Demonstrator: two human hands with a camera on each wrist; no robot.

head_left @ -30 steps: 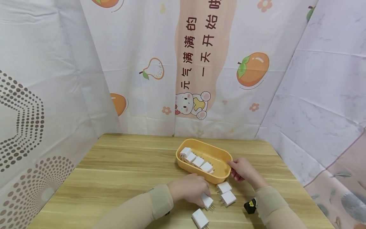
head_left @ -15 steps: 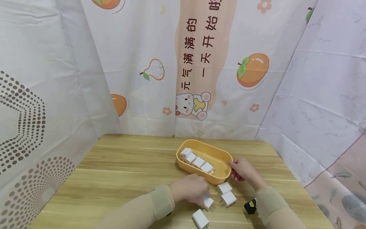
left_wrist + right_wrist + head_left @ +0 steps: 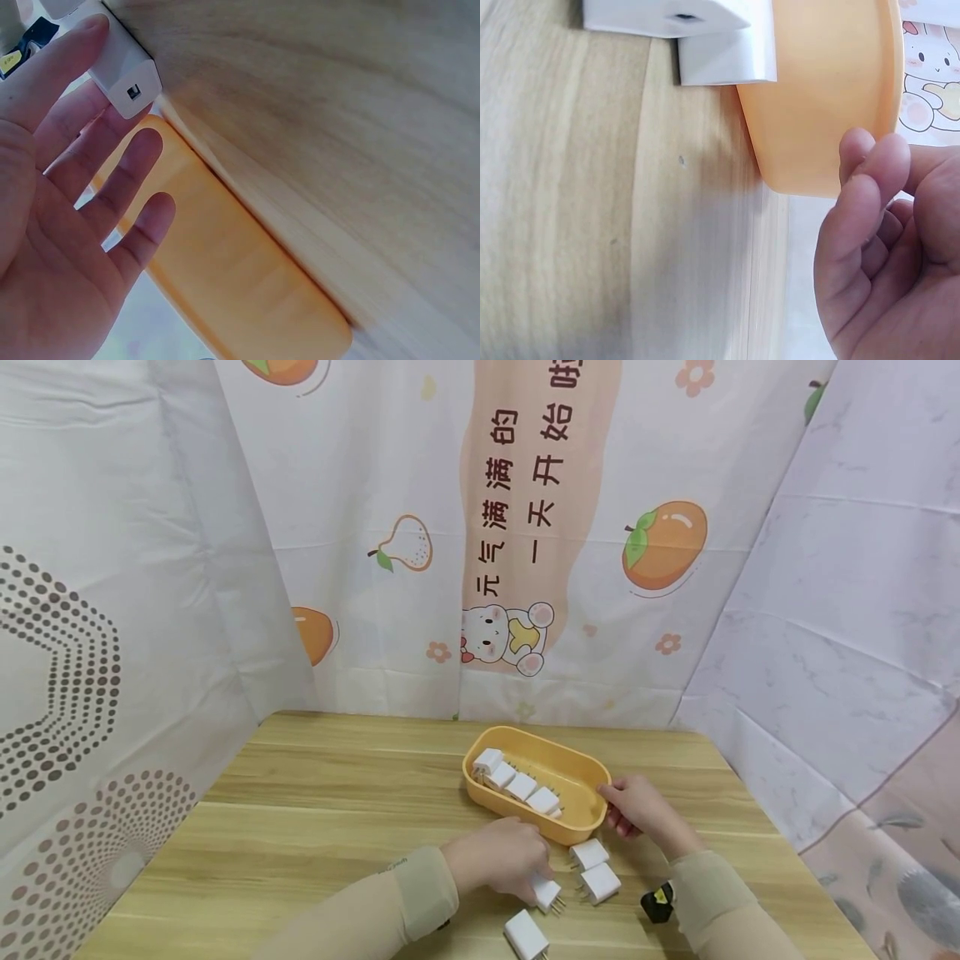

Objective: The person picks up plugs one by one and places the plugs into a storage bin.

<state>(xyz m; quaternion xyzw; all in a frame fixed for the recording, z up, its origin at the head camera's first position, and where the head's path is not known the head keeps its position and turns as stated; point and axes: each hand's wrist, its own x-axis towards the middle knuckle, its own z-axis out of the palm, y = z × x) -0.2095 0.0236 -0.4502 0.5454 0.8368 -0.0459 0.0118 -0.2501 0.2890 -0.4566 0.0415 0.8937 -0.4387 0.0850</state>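
My left hand (image 3: 498, 860) holds a white plug charger (image 3: 545, 893) by its body, just above or on the table. In the left wrist view the thumb and index finger pinch that charger (image 3: 126, 67), while the other fingers are spread. A small socket shows in its end. My right hand (image 3: 637, 806) pinches the right end of a yellow oblong basket (image 3: 576, 792), thumb over the rim and fingers outside. Several white chargers (image 3: 521, 786) lie in a row along the basket's near side, prongs towards the far side; one sits higher at the left end.
Two white chargers lie close together before the basket, one nearer (image 3: 601, 884) and one farther (image 3: 590, 854). Another charger (image 3: 527, 934) lies near the front edge. A small black object with a yellow mark (image 3: 657, 903) sits beside the right wrist. Printed curtains (image 3: 390, 610) surround the wooden table (image 3: 315, 793).
Nothing has visibly moved on the table; both hands keep their places and holds. Only a very slight shift of the head view shows.
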